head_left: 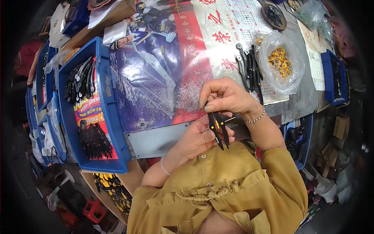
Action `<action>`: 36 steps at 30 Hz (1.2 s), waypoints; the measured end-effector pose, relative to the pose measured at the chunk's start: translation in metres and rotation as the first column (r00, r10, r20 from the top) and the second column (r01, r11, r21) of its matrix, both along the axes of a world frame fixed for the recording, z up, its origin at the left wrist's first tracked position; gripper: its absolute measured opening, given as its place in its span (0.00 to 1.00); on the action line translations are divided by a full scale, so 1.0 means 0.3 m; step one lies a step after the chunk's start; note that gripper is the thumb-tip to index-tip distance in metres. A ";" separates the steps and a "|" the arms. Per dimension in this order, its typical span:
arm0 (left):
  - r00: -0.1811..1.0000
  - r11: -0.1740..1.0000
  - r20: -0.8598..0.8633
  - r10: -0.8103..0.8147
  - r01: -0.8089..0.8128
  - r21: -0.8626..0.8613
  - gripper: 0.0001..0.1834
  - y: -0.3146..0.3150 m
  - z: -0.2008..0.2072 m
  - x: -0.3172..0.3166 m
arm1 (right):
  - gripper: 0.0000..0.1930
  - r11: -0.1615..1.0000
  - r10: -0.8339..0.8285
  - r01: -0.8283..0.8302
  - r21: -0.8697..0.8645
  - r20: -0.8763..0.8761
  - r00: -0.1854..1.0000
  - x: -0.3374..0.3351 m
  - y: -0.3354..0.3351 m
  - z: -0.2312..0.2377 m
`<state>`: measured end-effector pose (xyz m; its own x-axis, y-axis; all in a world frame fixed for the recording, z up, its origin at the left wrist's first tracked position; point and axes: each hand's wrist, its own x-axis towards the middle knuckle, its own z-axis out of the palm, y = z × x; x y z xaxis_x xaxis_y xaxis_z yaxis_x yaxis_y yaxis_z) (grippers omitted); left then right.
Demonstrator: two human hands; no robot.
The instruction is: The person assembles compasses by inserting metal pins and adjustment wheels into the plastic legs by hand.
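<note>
A black drawing compass (218, 130) with two legs and small yellow parts is held in front of my chest, legs pointing down. My left hand (198, 137) is closed round it from the left and behind, thumb near the left leg. From above, my right hand (228, 97) pinches the compass's top end, fingertips pressed together. A thin metal rod crosses between the legs; part of it is hidden by my fingers. Beyond my right hand, several black compass legs (253, 72) lie in a row beside a clear plastic bag (295, 80) of yellow-headed metal rods (279, 60).
A blue bin (124, 146) at the left holds bundles of black parts. Below it, a cardboard box (91, 179) contains black and yellow pieces. A round dish (269, 23) of small dark parts stands far right, and another blue bin (330, 78) sits at the right edge. Printed sheets (156, 78) cover the table.
</note>
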<state>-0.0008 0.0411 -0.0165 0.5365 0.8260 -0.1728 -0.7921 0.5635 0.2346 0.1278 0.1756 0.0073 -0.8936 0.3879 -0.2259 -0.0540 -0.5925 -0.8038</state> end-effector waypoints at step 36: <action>0.834 0.985 -0.531 -0.151 0.170 -0.013 0.21 0.018 0.120 -0.116 | 0.18 0.997 0.020 -0.025 -0.071 -0.065 0.998 -0.006 0.013 -0.055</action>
<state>-0.0358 0.0466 0.0196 0.4967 0.7467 -0.4424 -0.4411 0.6562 0.6122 0.1259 0.1794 -0.0092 -0.9154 0.3524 -0.1946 -0.0897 -0.6498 -0.7548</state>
